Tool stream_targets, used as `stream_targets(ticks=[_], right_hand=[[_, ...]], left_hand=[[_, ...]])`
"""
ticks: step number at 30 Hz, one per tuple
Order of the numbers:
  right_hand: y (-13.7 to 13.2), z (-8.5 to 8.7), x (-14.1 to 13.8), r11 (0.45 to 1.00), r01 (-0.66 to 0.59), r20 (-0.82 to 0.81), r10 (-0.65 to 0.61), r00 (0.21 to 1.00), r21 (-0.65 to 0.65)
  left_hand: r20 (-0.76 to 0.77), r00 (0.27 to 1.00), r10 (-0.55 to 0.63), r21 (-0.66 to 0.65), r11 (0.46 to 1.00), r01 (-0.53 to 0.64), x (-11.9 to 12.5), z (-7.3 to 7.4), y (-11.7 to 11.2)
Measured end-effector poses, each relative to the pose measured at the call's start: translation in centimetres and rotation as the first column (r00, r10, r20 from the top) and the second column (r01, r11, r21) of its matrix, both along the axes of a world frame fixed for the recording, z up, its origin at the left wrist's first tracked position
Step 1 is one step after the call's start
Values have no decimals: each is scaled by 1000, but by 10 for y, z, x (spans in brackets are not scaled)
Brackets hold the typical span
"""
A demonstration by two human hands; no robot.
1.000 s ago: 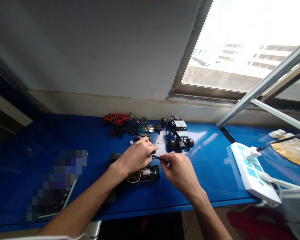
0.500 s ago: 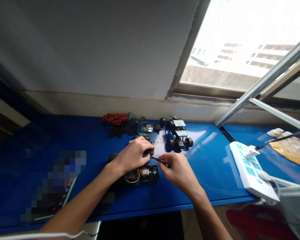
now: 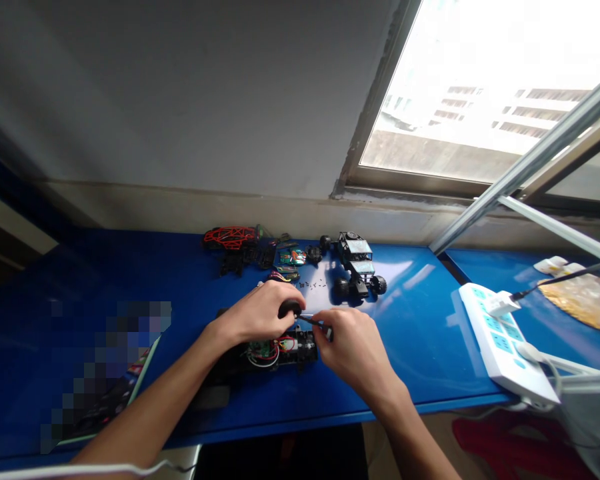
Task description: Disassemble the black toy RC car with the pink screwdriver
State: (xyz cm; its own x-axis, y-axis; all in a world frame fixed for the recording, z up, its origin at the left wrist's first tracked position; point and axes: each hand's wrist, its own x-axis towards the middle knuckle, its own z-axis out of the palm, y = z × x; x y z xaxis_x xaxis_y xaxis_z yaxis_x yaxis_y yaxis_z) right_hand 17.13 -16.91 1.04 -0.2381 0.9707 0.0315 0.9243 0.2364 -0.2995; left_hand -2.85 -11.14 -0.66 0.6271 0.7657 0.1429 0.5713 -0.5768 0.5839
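Note:
A toy car chassis point(image 3: 285, 349) with red and white wires and a green circuit board lies on the blue table point(image 3: 420, 347). My left hand point(image 3: 257, 313) is closed on a black wheel point(image 3: 290, 308) at the chassis's far edge. My right hand point(image 3: 350, 347) is pinched on a thin black screwdriver point(image 3: 314, 321) whose tip points left at that wheel. The two hands sit close together above the chassis.
At the back of the table lie a red car shell point(image 3: 230, 236), loose black parts, small circuit boards point(image 3: 293, 256), scattered screws point(image 3: 313, 285) and a black toy truck point(image 3: 359, 267). A white power strip point(image 3: 505, 343) sits at the right. A blurred object lies front left.
Both hands have shifted slightly left and nearer to me. The black wheel shows more clearly in my left hand, and the screwdriver tip has closed in on it.

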Motion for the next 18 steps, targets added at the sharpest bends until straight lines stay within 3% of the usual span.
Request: stream_targets(ticks=[5,13,18], right_hand=[[2,1,-5,999,-19,73,16,997,36],[4,-4,4,997,53,-12,-53,999,62],[3,-11,14,994,100,-82,-96,992,52]], left_hand=[[-77,995,62,32,998,-59,2,4,-5],[38,974,221,87,971,-224,-8,3,-7],[-132,966,223,22,975,-222,-17,16,-23]])
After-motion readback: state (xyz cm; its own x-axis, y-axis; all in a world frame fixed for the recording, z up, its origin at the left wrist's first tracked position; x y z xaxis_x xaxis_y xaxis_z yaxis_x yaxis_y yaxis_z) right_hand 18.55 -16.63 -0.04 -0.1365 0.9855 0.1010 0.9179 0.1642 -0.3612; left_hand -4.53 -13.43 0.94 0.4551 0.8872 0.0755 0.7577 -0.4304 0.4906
